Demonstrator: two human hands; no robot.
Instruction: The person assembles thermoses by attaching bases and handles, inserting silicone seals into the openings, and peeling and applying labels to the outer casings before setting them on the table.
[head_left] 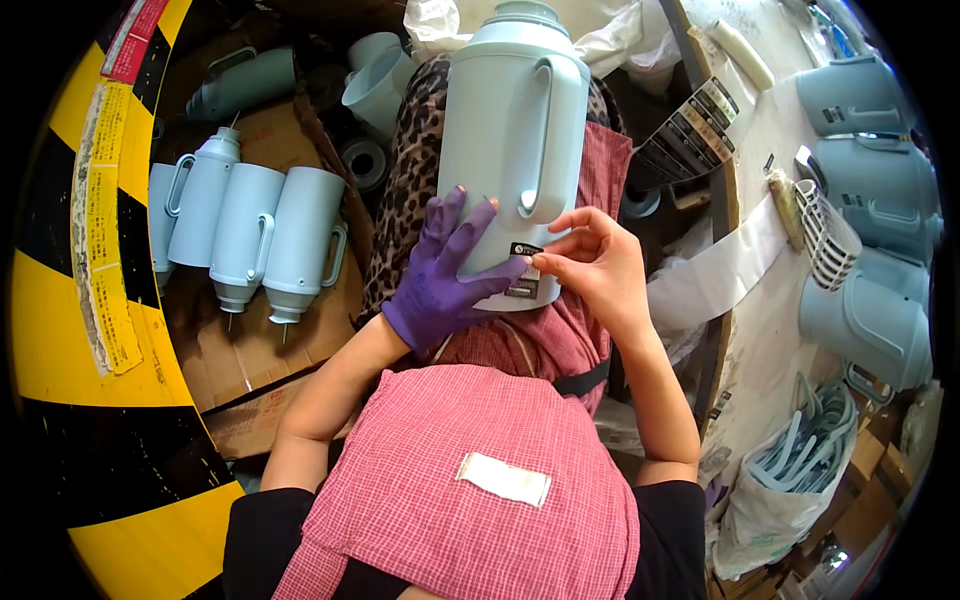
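A pale blue thermos flask [495, 130] with a side handle [545, 140] lies across my lap, its neck pointing away from me. My left hand [440, 270], in a purple glove, rests on the lower body with its fingers spread. Its thumb touches a small black-and-grey label [523, 287] near the flask's base. Thumb and forefinger of my bare right hand [595, 262] pinch at the label's upper right edge, with the other fingers curled above. Part of the label is hidden behind the fingertips.
Several similar flasks [240, 220] lie on cardboard at left, beside a yellow-and-black striped edge [110, 450]. On the right bench [770, 330] are more blue flask bodies [870, 180], a white plastic basket [830, 225] and a label sheet [690, 130]. A white bag [780, 510] holds blue handles.
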